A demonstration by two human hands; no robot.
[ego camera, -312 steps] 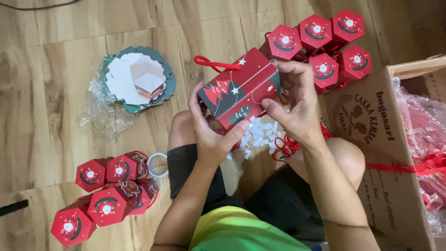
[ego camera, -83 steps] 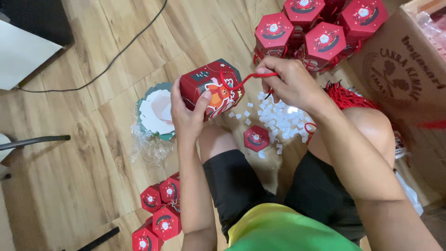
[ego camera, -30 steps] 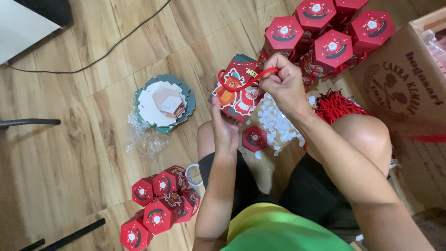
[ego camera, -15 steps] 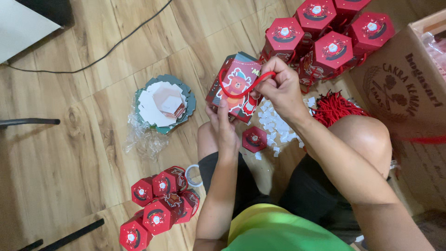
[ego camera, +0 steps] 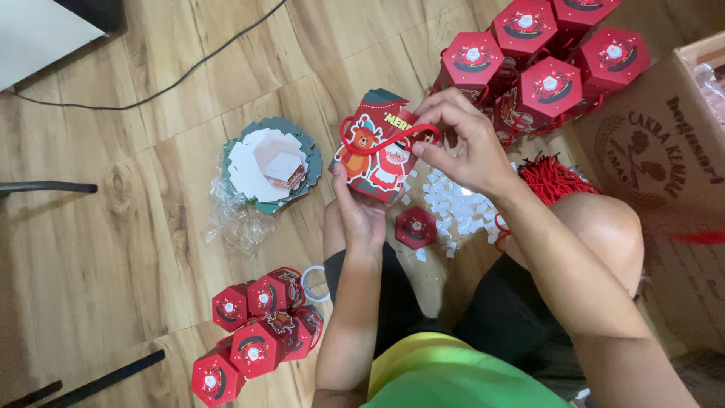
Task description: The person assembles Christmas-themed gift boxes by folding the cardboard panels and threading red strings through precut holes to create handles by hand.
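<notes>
Light wood-plank floor (ego camera: 113, 249), person sitting on it w/ knees spread; black cable (ego camera: 174, 79) runs across top left, pale flat board (ego camera: 38, 34) in the corner, dark bar (ego camera: 98, 381) bottom left; left hand (ego camera: 361, 215) grips a red gift box (ego camera: 375, 151) from below, fingers closed round its lower end; box held above the floor betw. the knees, tilted, red w/ cartoon reindeer & santa figures on the side, green scalloped top edge; right hand (ego camera: 464, 140) pinches a red cord loop (ego camera: 381, 143) at the box's upper right, thumb & fingertips closed on it, loop arcing over the box face; counted: 5 closed red hexagonal boxes (ego camera: 547, 57) clearly seen in the top-right cluster, each lid w/ a round white-and-dark emblem, poss. more behind; approx. 6 same boxes in the bottom-left cluster (ego camera: 257, 340), some lying on their sides; 1 small red hexagonal lid (ego camera: 415, 227) flat on the floor just below the held box; pile of white paper scraps (ego camera: 457, 208) beside it; bundle of red cords (ego camera: 551, 177) by the right knee; stack of flat green-edged blanks (ego camera: 272, 166) on crumpled clear plastic (ego camera: 234, 223) to the left; 1 tape roll (ego camera: 313, 283) near the left cluster; brown cardboard carton (ego camera: 657, 166) at right, round dark-printed emblem on its side, clear bags inside.
</notes>
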